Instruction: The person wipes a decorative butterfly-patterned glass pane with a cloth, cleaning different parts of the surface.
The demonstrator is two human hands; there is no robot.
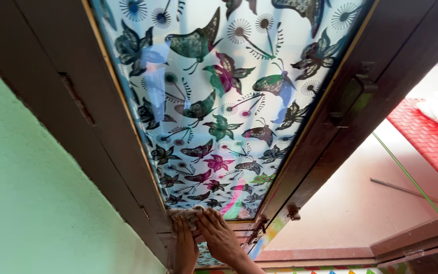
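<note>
Pressing a cloth (188, 215) against the bottom edge of the pane (219, 101), you have both hands on it: your left hand (184, 248) lies flat beneath the cloth, your right hand (220, 236) spreads open over its right side. The pane carries butterfly and flower prints, set in a dark wooden frame (77, 91). A latch (348, 96) sits on the frame's right side. Beyond it, a red mat (432, 142) lies on the floor (351, 203).
</note>
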